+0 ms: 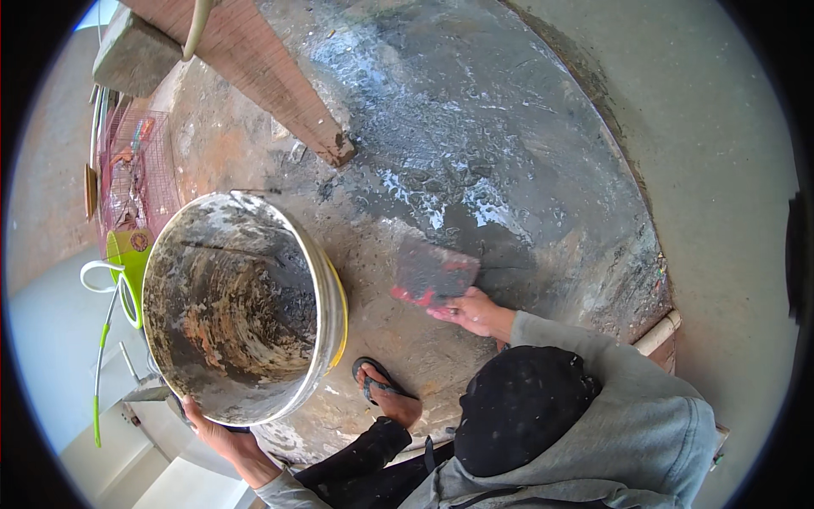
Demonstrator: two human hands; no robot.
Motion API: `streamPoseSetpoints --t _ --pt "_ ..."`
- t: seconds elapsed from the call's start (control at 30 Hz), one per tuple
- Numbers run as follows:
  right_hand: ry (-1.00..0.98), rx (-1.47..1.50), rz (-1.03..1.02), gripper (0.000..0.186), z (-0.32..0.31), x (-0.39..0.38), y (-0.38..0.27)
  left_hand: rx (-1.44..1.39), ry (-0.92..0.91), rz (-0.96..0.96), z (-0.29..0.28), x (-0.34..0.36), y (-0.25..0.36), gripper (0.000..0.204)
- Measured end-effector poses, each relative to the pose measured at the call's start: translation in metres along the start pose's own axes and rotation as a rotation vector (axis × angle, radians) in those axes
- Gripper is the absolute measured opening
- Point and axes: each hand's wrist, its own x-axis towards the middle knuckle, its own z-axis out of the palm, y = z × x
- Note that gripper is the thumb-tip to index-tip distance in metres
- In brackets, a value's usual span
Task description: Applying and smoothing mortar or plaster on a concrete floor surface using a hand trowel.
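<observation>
A large white bucket (326, 339), its inside caked with dark mortar-like residue, is tipped with its mouth toward me. My left hand (222, 443) grips its lower rim, the fingers partly hidden behind it. Over the floor to the bucket's right, my right hand (466, 311) holds a flat dark rectangular board (437, 270) with red edges, blurred by motion. Wet grey slurry (458, 195) covers the concrete beyond the board. My foot in a black flip-flop (383, 382) stands between the bucket and my bent, black-clothed knee (526, 411).
A wooden plank (271, 81) reaches in from the upper left beside a concrete block (146, 55). Past the bucket are a pink mesh basket (161, 157) and a green container (127, 267). On the right, the raised floor's edge meets a pipe (658, 332).
</observation>
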Motion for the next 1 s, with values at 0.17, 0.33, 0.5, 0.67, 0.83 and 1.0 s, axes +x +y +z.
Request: streamPoseSetpoints --t 0.17,0.33,0.5,0.67,0.83,1.0 --pt "-0.031 0.112 -0.177 0.028 0.032 0.070 0.027 0.010 0.046 -0.046 -0.002 0.003 0.000 0.066" --pt "0.286 0.494 -0.530 0.026 0.034 0.103 -0.060 -0.005 0.037 -0.051 -0.001 0.001 -0.010 0.064" --pt "0.382 0.658 -0.664 0.019 0.011 0.095 -0.133 -0.040 0.005 -0.078 -0.011 0.002 -0.011 0.061" --pt "0.467 0.668 -0.776 0.027 -0.030 0.072 -0.202 -0.024 0.037 -0.052 0.003 -0.008 -0.010 0.060" --pt "0.558 0.628 -0.939 0.024 -0.054 0.049 -0.266 0.011 0.035 -0.041 0.008 -0.014 -0.007 0.061" --pt "0.469 0.676 -1.020 0.028 -0.102 0.039 -0.336 0.030 0.000 -0.012 0.009 -0.011 -0.006 0.061"
